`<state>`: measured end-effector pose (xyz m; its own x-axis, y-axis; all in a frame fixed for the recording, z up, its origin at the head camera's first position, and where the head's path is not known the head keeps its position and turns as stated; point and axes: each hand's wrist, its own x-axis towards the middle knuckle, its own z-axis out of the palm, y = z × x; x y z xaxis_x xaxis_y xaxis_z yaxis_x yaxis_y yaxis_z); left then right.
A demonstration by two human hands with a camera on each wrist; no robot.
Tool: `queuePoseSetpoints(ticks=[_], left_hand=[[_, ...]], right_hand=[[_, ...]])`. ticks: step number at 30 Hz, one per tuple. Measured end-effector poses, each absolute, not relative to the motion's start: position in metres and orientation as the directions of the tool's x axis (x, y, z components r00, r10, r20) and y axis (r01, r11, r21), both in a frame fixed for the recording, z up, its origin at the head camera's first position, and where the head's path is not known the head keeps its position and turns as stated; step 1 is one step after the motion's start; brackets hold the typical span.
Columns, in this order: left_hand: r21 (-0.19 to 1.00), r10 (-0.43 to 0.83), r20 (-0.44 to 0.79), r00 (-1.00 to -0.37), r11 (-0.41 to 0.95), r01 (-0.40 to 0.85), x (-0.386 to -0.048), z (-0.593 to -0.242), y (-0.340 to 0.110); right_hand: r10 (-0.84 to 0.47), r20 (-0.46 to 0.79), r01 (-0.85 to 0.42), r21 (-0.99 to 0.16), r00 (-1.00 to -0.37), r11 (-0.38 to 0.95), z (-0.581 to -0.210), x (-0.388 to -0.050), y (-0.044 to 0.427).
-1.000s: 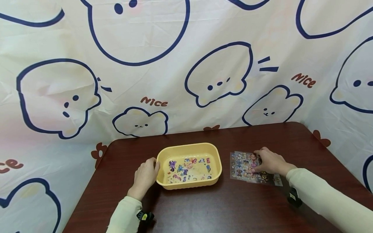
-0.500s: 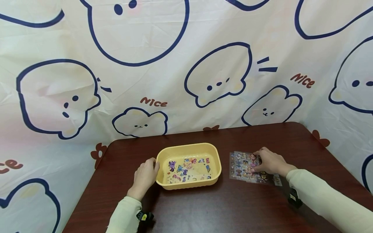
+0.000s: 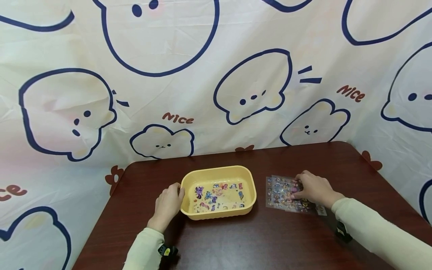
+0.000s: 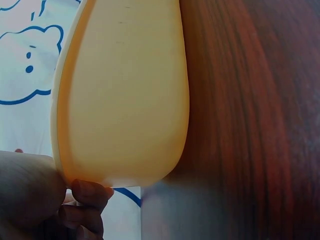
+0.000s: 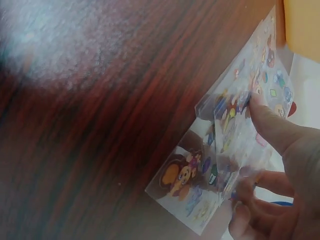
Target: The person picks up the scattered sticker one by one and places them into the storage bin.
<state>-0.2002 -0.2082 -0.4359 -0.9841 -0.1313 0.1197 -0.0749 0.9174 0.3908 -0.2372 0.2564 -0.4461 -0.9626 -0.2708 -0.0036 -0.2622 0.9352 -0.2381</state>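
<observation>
My left hand [image 3: 168, 204] grips the left rim of a yellow plastic basin [image 3: 219, 214], thumb and fingers on either side of the wall in the left wrist view. Inside the basin lie colourful pony stickers [image 3: 214, 198], apparently on a clear sheet. To the right, several transparent sticker sheets [image 3: 278, 195] with small cartoon figures lie overlapped on the table. My right hand [image 3: 315, 189] is over them and pinches the upper sheet between thumb and curled fingers. In the right wrist view this sheet [image 5: 235, 125] is slightly bent; the fingertips are partly hidden.
Everything stands on a dark red-brown wooden table [image 3: 236, 243] with rounded far corners. A pale cloth [image 3: 202, 93] with blue-outlined cartoon animals hangs behind and at both sides. A gap of bare tabletop separates the basin from the sheets.
My right hand has shifted very slightly right, and the upper sticker sheet catches the light differently, its figures looking duller. My left hand and the basin stay as they were.
</observation>
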Motion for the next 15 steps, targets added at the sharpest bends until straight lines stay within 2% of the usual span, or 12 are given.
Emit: queuePoseSetpoints(ticks=[15], left_hand=[[0.402,-0.132,0.129,-0.983,0.913,-0.07,-0.1998,-0.4369,-0.2089]], right_hand=[[-0.247,0.008,-0.243,-0.217,-0.969,0.945,-0.448,-0.2396,0.2522]])
